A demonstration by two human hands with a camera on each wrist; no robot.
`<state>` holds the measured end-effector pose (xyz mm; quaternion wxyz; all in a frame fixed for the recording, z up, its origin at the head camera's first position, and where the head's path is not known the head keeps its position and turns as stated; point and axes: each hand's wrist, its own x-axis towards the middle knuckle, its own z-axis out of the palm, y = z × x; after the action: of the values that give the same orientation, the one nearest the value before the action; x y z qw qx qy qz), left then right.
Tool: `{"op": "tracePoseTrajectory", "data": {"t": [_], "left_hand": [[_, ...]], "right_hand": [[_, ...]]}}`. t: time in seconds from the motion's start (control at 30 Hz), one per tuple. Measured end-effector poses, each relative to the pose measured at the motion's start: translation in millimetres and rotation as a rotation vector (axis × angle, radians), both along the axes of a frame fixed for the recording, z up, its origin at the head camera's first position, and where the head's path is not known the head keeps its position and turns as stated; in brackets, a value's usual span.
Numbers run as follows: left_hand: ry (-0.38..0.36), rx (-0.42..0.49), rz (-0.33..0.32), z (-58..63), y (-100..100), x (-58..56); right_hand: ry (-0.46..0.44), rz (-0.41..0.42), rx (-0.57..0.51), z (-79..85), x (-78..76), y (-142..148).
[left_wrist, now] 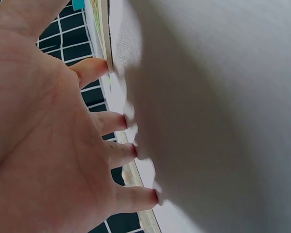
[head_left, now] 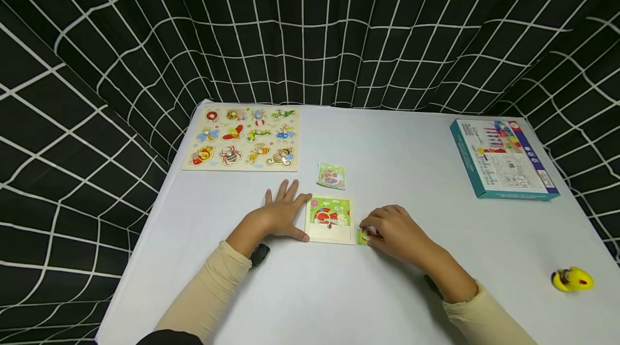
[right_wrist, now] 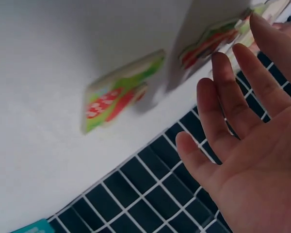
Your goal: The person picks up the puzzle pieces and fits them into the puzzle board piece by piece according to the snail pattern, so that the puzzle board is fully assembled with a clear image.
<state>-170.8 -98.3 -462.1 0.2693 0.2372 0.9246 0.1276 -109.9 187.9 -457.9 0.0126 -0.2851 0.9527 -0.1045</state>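
A square wooden puzzle board (head_left: 331,234) lies in the middle of the table. A green and red picture fills its upper part; a strip of bare wood shows below. My left hand (head_left: 280,216) spreads its fingers flat beside it, thumb and index finger touching its left edge. Just right of the board, my right hand (head_left: 394,232) pinches a small green and red puzzle piece (head_left: 362,237) between thumb and fingers, low at the table. Another puzzle piece (right_wrist: 121,92) lies near that hand in the right wrist view; the hand hides it in the head view.
Above the board lies a small picture card (head_left: 331,176). A larger wooden insect puzzle (head_left: 242,146) is at the back left. A teal-edged box (head_left: 504,159) stands at the back right, and a yellow toy (head_left: 572,279) at the right. Black netted cloth (head_left: 300,27) borders the table.
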Motion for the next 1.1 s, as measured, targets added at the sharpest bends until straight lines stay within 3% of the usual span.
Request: {"op": "tracePoseTrajectory", "data": {"t": [0.47, 0.73, 1.1], "left_hand": [[-0.007, -0.016, 0.008, 3.5, -1.1, -3.8], [-0.008, -0.019, 0.000, 0.7, -2.0, -3.9], [-0.001, -0.009, 0.004, -3.2, -0.8, -4.3]], "right_hand": [[0.043, 0.028, 0.000, -1.5, 4.2, -5.2], [0.023, 0.017, -0.007, 2.9, 1.3, -9.6], [0.115, 0.173, -0.013, 0.7, -8.4, -59.2]]}}
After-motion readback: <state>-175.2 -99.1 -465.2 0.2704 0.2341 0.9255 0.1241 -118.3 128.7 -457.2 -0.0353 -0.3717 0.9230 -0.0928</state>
